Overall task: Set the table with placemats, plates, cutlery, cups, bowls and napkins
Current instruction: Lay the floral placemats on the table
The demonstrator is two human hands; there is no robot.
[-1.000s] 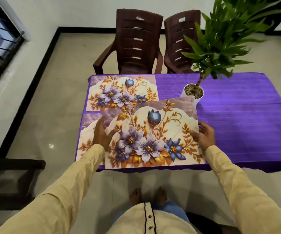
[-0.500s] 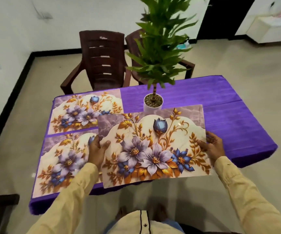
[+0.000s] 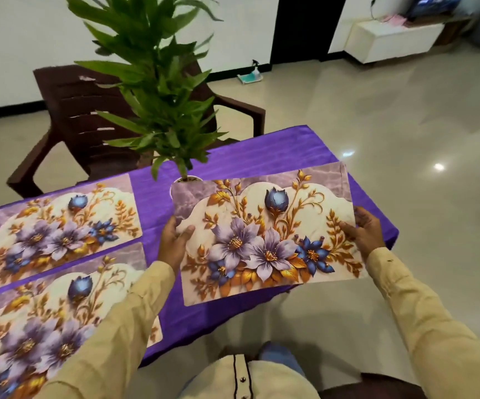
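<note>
A floral placemat [image 3: 264, 234] with purple and blue flowers hangs level over the right part of the purple table [image 3: 262, 156]. My left hand [image 3: 172, 240] grips its left edge and my right hand [image 3: 365, 228] grips its right edge. Its near edge juts out past the table's front. Two matching placemats lie flat on the left part of the table, a far placemat [image 3: 60, 228] and a near placemat [image 3: 40, 329], the near one partly hidden by my left sleeve.
A tall green potted plant [image 3: 158, 90] stands mid-table, its white pot mostly hidden behind the held mat. Two brown plastic chairs [image 3: 71, 122] sit behind the table. A white low cabinet [image 3: 391, 41] stands far right. Glossy floor surrounds the table.
Both hands have carried the placemat rightwards, from over the near left placemat to the table's right part. The view has swung right, and the near left placemat is now uncovered.
</note>
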